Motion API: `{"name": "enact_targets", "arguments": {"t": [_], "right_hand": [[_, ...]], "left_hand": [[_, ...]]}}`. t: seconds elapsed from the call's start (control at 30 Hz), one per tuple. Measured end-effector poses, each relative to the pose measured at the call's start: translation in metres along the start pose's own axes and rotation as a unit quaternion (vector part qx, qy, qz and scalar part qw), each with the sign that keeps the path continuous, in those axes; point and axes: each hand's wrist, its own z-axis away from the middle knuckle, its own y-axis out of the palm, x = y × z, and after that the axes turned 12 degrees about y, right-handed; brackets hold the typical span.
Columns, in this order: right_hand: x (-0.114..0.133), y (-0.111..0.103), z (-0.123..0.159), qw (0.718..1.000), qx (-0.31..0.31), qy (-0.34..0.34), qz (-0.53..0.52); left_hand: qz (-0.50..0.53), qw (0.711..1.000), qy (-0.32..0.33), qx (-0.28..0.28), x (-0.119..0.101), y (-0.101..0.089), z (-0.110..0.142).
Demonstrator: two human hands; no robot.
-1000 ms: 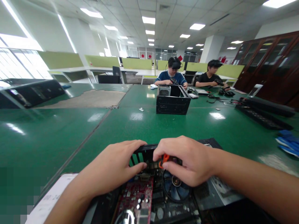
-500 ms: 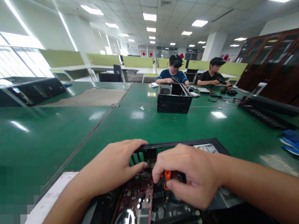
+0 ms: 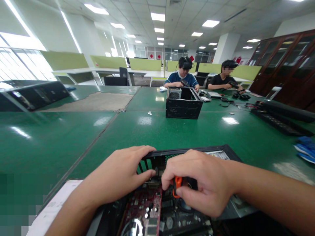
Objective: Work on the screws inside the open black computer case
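Computer case [image 3: 177, 151]: six o'clock in my view. Right hand [image 3: 200, 180]: fingers clamped on orange tool [image 3: 179, 181], blocking my sight of parts behind. Left hand [image 3: 120, 172]: on rim, thumb and forefinger apart. Red board [image 3: 142, 205]: tool's eight o'clock. Second case [image 3: 184, 109]: twelve o'clock, beyond.

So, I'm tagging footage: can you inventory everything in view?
Open computer case: one, black, foreground
Circuit board: one, red, inside it
Tool: one, orange, right of board
Second case: one, black, far tabletop
Table: one, green, centre
Panels: two, black, table's right
Casing: one, black, far left
Bundle: one, blue, right edge
Sheet: one, white, lower left
People: two, blue and black tops, across
Small items: several, mixed, before them
Cabinet: one, brown, right background
Partitions: several, lime, background
Lights: several, white, ceiling
Left hand: one, bare, on open case
Right hand: one, bare, around tool
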Motion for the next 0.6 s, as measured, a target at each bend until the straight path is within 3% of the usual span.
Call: {"name": "enact_targets", "arguments": {"t": [0.17,0.33,0.53,0.6], "right_hand": [[0.004,0.001,-0.003,0.999,-0.027,-0.029,0.005],[0.002,0.004,0.000,0.999,-0.024,-0.016,0.019],[-0.015,0.009,0.004,0.991,-0.052,-0.030,0.120],[-0.015,0.008,0.005,0.991,-0.035,-0.014,0.130]], "left_hand": [[-0.001,1.000,-0.006,0.005,-0.001,-0.001,-0.001],[-0.003,1.000,-0.010,0.009,-0.001,0.000,-0.002],[-0.003,1.000,-0.017,0.020,-0.002,-0.001,-0.003],[-0.004,1.000,-0.014,0.015,-0.002,-0.001,-0.003]]}}
